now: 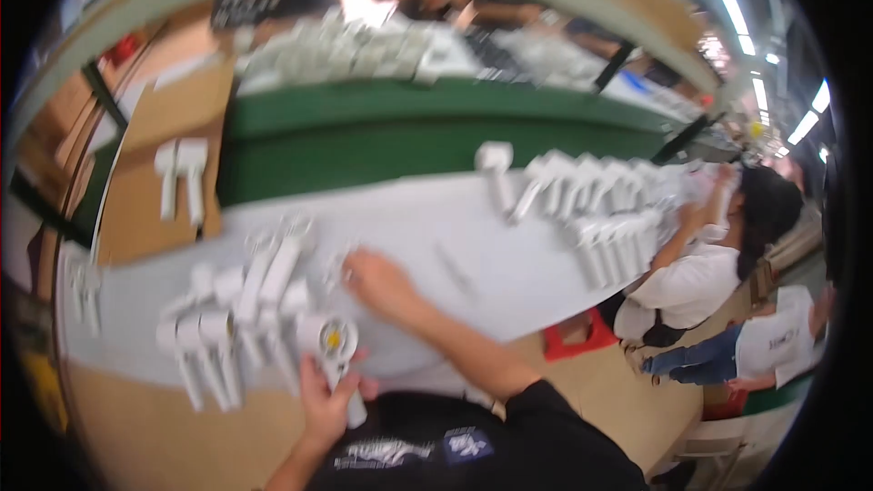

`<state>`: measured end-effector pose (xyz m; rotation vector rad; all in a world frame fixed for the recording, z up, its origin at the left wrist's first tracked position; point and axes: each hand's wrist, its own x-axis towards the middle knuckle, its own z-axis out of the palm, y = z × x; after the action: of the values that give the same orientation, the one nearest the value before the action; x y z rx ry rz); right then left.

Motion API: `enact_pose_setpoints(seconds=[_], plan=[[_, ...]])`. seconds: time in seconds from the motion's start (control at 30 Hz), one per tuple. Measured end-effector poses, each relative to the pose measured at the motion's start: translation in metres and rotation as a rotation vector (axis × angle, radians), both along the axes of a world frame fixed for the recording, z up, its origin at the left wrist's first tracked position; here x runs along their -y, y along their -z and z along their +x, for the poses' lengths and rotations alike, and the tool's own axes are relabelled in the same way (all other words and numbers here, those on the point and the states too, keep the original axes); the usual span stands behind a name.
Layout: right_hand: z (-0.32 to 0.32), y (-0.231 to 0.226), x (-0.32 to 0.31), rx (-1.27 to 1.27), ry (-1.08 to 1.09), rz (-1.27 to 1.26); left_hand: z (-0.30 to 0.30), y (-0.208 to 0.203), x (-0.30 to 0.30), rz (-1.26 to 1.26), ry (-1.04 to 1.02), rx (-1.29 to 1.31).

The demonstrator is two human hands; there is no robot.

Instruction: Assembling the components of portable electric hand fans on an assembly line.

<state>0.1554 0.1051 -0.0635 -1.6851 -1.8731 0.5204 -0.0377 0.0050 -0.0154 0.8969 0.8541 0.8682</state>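
My left hand [326,397] is wrapped round the handle of a white hair-dryer-shaped housing [322,335]. Its round end faces up and shows a yellow part inside. Over the grey tabletop [409,227], my right hand [378,283] has its fingers drawn together beside a small whitish ring-like piece [337,271]. Blur hides whether that piece is in its fingers. Left of my hands lie several similar white housings [197,334], some in a row with handles toward me. Open-ended white parts [280,259] lie just behind them.
Brown cardboard [156,200] at the left carries two white housings [182,168]. More housings stand in rows [596,186] at the right, near a seated person in white [687,286]. Behind the table runs a green ledge [436,132] with piled pale parts [336,50]. A red stool [579,335] is below.
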Motion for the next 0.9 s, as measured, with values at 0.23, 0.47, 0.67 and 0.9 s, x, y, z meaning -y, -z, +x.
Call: enact_pose_setpoints(seconds=[0.23,0.47,0.67,0.9], plan=[[0.035,-0.027,0.058,-0.232,0.068,0.035,0.003,0.041,-0.003,0.113,-0.004,-0.076],[0.055,-0.067,0.137,-1.087,0.091,-0.259,0.023,-0.004,-0.013,0.086,0.113,-0.076],[0.036,-0.083,0.143,-0.673,-0.086,-0.015,0.046,-0.008,-0.020,0.096,0.126,0.029],[0.031,-0.097,0.147,-0.600,-0.135,-0.151,0.046,-0.018,-0.013,0.122,0.152,-0.014]])
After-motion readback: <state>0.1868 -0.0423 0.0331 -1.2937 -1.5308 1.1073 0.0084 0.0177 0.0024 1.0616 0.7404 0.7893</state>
